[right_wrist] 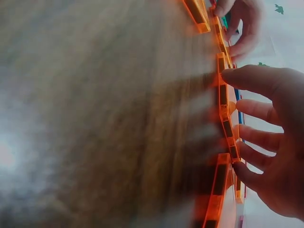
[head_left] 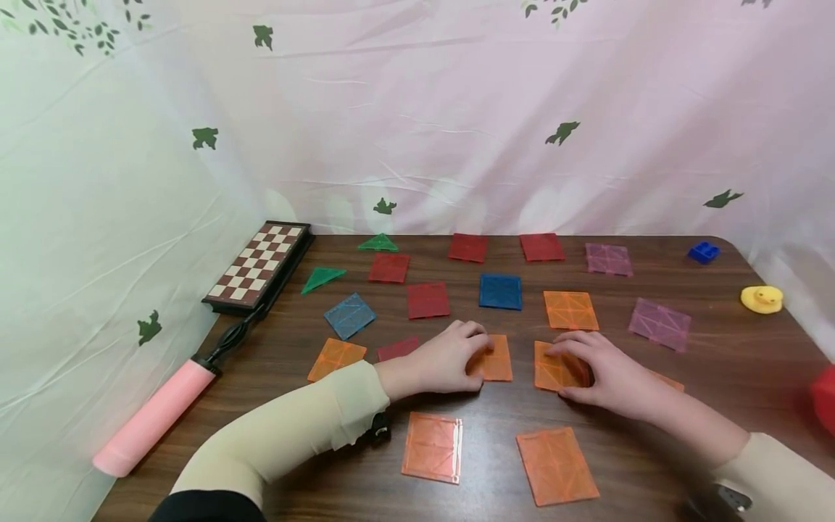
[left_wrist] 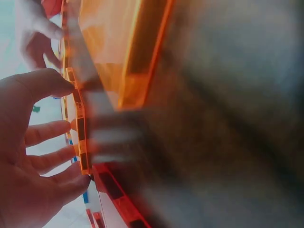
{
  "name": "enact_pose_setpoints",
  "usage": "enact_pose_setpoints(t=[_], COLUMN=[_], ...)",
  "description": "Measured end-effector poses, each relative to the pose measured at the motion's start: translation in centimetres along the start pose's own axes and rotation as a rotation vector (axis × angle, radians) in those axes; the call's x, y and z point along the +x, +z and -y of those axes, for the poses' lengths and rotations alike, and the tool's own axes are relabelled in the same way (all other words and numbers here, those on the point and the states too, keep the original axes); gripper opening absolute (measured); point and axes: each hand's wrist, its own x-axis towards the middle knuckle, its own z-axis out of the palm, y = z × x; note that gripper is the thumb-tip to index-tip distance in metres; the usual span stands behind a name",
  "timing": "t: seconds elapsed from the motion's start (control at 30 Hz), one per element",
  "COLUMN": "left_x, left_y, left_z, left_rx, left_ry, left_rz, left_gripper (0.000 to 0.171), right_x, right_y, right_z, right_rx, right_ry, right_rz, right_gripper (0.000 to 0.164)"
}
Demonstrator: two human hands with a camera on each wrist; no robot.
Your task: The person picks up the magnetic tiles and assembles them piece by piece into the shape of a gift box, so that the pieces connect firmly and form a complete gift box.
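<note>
My left hand (head_left: 450, 359) holds an orange translucent square tile (head_left: 499, 359), with thumb near the front edge and fingers bent over its left part. In the left wrist view this tile (left_wrist: 81, 128) shows edge-on against the fingertips. To the right, my right hand (head_left: 613, 373) holds another orange square tile (head_left: 551, 366), thumb at its near edge and index finger on its far side. The right wrist view shows that tile (right_wrist: 225, 109) along the fingertips. A gap of bare wood separates the two tiles. Part of each tile is hidden under the fingers.
Nearer me lie two orange tiles, one shiny (head_left: 430, 446), one tilted (head_left: 557, 464). Beyond are several red tiles (head_left: 428, 300), a blue tile (head_left: 500, 291), purple tiles (head_left: 660, 323) and green triangles (head_left: 322, 278). A chessboard (head_left: 257, 264) stands left, a rubber duck (head_left: 762, 299) right.
</note>
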Motion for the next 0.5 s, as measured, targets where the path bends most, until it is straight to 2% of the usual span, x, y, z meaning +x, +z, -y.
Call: enact_pose_setpoints(t=[0.2, 0.5], left_x=[-0.9, -0.9], left_y=[0.2, 0.3], left_z=[-0.6, -0.7], left_rx=[0.008, 0.014], left_ry=[-0.003, 0.006], left_rz=[0.007, -0.004], left_gripper=[0.046, 0.047], right_x=[1.0, 2.2], right_y=[0.2, 0.8], right_z=[0.3, 0.9], right_rx=[0.008, 0.031], right_ry=[-0.065, -0.103], right_rz=[0.019, 0.052], right_gripper=[0.052, 0.053])
